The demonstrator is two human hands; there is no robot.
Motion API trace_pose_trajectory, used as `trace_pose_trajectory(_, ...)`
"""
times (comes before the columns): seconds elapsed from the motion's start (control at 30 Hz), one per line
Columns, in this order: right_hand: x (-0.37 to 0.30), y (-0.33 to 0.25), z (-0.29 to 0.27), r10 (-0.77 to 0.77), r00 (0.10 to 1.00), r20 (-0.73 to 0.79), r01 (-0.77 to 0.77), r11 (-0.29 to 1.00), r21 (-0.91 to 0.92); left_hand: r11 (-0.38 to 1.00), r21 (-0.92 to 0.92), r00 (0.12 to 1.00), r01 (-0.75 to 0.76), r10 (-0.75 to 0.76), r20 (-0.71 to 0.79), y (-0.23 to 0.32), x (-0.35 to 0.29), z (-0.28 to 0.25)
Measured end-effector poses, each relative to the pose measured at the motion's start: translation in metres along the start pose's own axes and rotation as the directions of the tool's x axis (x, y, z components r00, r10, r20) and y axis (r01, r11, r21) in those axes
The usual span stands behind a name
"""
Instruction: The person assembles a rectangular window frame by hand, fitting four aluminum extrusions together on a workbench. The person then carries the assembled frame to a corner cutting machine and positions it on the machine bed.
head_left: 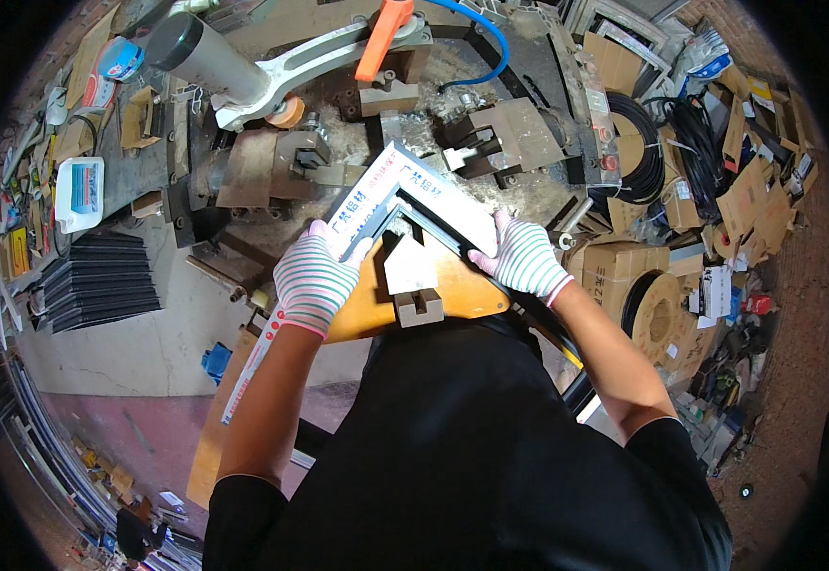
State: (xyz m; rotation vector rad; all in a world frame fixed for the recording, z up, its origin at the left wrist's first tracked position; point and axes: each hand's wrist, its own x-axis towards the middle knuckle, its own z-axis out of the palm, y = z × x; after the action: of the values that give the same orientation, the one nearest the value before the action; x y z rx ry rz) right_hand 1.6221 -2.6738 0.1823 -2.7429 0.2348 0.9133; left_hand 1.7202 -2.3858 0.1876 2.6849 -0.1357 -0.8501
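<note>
An aluminium profile frame (452, 205), covered in white printed protective film, lies with its right-angled corner pointing away from me. My left hand (316, 278), in a white glove with green stripes, is closed round the frame's left arm. Matching it, my right hand (521, 255) grips the right arm, thumb on the inner edge. Within the corner's angle sits a pointed metal block (410, 265) on an orange-yellow board (471, 285). Beyond the corner are metal clamp blocks, one on the left (253, 171) and one on the right (514, 138).
Over the machine bed reaches a pale metal arm (310, 67) with a grey cylinder (207, 59) and an orange handle (384, 40). A blue hose (502, 48) curves behind. Black profiles (100, 281) are stacked at left; cardboard boxes (614, 271) and cable coils (638, 147) crowd the right.
</note>
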Motion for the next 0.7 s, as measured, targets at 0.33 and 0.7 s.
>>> trace_pose_trajectory(0.33,-0.005,0.001,0.002,-0.027,0.996,-0.088,0.032,0.998,0.048,0.996,-0.001,0.992,-0.087,0.086,-0.093,-0.006,-0.001,0.006)
trace_pose_trajectory(0.7,-0.009,0.004,0.004,-0.087,0.985,-0.149,0.091,0.996,0.02,0.61,-0.207,0.42,-0.764,0.227,-0.879,-0.001,0.048,-0.121)
